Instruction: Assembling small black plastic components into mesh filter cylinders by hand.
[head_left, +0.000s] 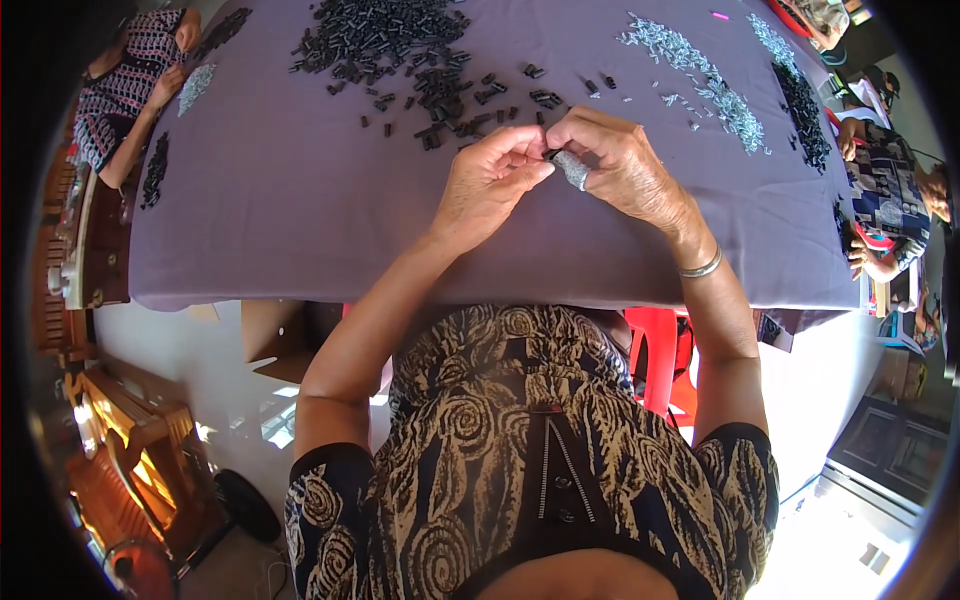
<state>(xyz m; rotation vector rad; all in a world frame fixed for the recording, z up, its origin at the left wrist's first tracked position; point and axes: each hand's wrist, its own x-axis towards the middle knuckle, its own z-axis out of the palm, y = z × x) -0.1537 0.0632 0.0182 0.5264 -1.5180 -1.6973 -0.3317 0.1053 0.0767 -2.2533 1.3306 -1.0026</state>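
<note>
My left hand (488, 185) and my right hand (625, 165) meet above the near half of the cloth-covered table. Their fingertips pinch together around a small black piece (550, 155), mostly hidden between them. A silver-grey wrapping (572, 170) covers what looks like my right thumb. Just beyond my hands lie loose short black tube-like pieces (492, 92), trailing from a large heap of the same pieces (385, 35). To the right of the heap stretches a long scatter of small clear or whitish pieces (705, 80).
A purple-grey cloth (300, 220) covers the table. At the left edge a person in a patterned top (125, 75) sits by small piles. More people work along the right edge, near another black pile (800, 110). A red chair (655, 350) shows below the table.
</note>
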